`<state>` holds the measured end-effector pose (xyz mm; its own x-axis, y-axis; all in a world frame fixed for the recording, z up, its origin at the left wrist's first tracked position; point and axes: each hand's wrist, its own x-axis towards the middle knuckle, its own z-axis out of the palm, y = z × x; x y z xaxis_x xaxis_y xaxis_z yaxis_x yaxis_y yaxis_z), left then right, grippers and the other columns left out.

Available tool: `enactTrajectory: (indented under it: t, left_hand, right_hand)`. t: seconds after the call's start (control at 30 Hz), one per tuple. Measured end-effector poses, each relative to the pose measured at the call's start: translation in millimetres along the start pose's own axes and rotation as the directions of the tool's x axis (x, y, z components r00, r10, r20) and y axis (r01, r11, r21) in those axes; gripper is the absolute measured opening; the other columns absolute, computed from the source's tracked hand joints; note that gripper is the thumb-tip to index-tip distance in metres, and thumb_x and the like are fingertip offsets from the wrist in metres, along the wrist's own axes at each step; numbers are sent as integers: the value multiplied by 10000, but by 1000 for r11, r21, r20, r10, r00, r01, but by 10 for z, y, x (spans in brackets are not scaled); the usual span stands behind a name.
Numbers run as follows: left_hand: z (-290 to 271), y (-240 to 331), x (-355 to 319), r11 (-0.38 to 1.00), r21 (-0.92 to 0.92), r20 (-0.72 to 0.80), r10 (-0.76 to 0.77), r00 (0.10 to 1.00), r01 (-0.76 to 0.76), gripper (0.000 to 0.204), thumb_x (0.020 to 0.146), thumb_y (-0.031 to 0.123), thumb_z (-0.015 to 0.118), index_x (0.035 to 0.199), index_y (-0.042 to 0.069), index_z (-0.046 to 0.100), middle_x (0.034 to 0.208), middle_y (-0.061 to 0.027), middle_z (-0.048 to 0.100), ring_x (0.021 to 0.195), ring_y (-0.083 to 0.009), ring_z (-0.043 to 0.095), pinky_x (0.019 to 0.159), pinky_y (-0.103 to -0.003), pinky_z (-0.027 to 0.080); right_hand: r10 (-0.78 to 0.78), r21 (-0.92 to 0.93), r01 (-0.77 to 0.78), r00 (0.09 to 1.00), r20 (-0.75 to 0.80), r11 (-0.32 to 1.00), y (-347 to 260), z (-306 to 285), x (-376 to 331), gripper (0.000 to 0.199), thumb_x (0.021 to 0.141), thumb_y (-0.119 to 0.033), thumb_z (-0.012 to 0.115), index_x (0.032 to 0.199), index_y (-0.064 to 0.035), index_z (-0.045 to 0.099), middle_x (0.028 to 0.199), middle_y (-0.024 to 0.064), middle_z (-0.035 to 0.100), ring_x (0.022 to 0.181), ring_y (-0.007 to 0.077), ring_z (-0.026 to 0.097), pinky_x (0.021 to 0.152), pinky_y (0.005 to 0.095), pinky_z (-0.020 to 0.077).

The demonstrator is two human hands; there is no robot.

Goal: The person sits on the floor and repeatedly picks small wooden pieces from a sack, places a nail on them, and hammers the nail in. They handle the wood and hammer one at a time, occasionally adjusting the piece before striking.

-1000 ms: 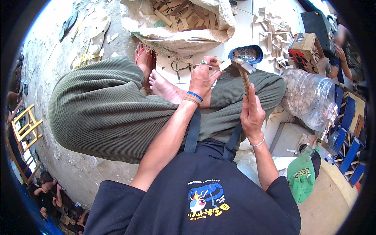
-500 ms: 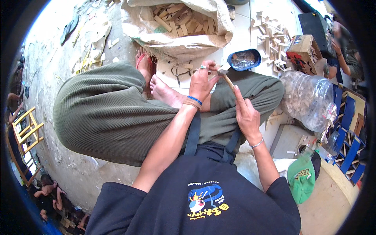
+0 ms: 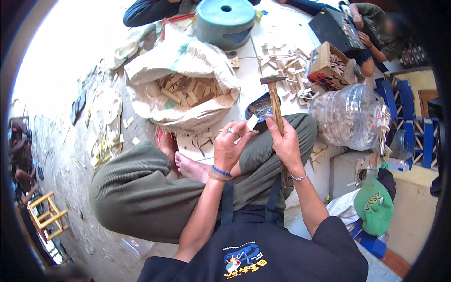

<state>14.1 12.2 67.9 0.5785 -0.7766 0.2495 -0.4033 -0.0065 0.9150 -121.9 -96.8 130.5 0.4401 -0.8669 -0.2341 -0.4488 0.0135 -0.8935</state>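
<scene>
My left hand (image 3: 231, 148) pinches a small pale wood piece (image 3: 252, 122) between thumb and fingers, above my crossed leg in olive trousers (image 3: 141, 192). My right hand (image 3: 285, 143) grips the wooden handle of a hammer (image 3: 275, 105), whose metal head points up and away, just right of the wood piece. A blue dish (image 3: 260, 107) holding small metal bits sits on the floor right behind the two hands.
An open sack of wood blocks (image 3: 188, 91) lies ahead. A teal plastic stool (image 3: 225, 21), scattered wood pieces (image 3: 286, 61), a cardboard box (image 3: 329, 66) and a clear water jug (image 3: 350, 117) stand to the right. Another person (image 3: 376, 28) sits far right.
The view has tilted up, showing more floor ahead. My right hand has raised the hammer so its head stands higher; my left hand still holds the small wood piece.
</scene>
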Motion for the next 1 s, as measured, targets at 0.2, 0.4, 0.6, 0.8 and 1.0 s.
enactTrajectory:
  t: [0.2,0.4,0.6,0.8,1.0]
  left_hand:
    - [-193,468,120,991,44,65,123,990,-126,349,847,177,839,1147,55,711,918,-96,680,816,-279,652,696,-389,525]
    - [-285,656,192,974,100,94,192,977,-202,323,866,151,817,1147,51,691,907,-92,662,804,-291,628,716,-408,512]
    - [-303,613,200,974,106,109,188,976,-200,300,866,87,823,1133,25,701,925,-117,683,796,-258,662,709,-365,523]
    - [-200,295,102,899,-330,145,-253,956,288,304,1003,76,707,1290,14,628,1159,-121,741,1007,-165,713,812,-278,549]
    - [-257,62,156,582,-635,135,-563,815,507,284,1084,224,597,1303,62,516,1318,-155,664,1176,-246,678,967,-375,591]
  right_hand:
    - [149,263,-188,976,161,946,-197,-6,-8,400,1031,-449,666,1083,-52,663,681,-91,490,514,1,394,447,212,303]
    - [182,379,-286,940,288,880,-315,-33,-56,399,1029,-452,666,1080,-58,626,704,-72,509,507,8,411,445,204,320]
    - [130,343,-229,949,288,911,-248,-26,-52,351,1042,-428,653,1080,-83,599,716,-65,485,504,4,395,437,189,304]
    - [28,180,-48,993,115,982,82,-162,-20,372,1053,-424,636,1136,-62,611,719,-69,509,612,24,430,512,233,342]
    - [70,-333,26,960,273,943,442,-814,82,546,968,-565,670,942,-20,673,700,166,613,659,308,613,641,440,485]
